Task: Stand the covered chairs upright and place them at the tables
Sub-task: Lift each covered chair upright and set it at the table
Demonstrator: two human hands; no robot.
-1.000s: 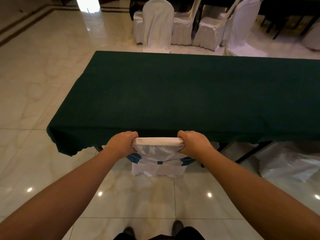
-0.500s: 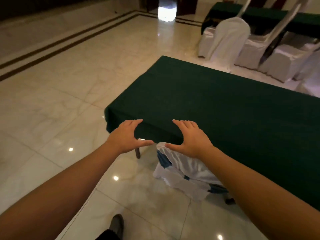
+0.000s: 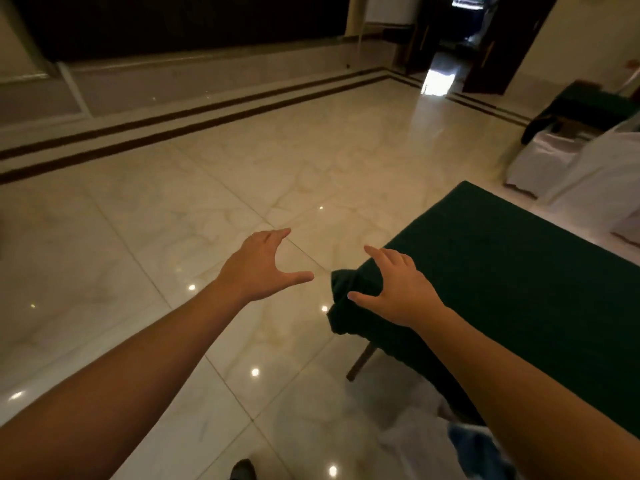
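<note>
My left hand (image 3: 258, 266) is held out over the marble floor, fingers spread, holding nothing. My right hand (image 3: 394, 289) hovers open above the near corner of the green-clothed table (image 3: 502, 271), also holding nothing. A white covered chair with a blue band (image 3: 446, 441) stands at the table's near side at the lower right, blurred and partly hidden behind my right forearm. More white covered chairs (image 3: 568, 168) stand beyond the table at the far right.
A wooden table leg (image 3: 360, 363) shows under the cloth corner. Glossy marble floor (image 3: 173, 220) stretches left and ahead to a dark-striped border. A doorway (image 3: 446, 46) opens at the top right beside another green table (image 3: 588, 105). My shoe (image 3: 242, 471) is at the bottom edge.
Both hands let go of the chair's back and opened. My view swung left, so the table and chair slid to the right edge and open floor fills the frame.
</note>
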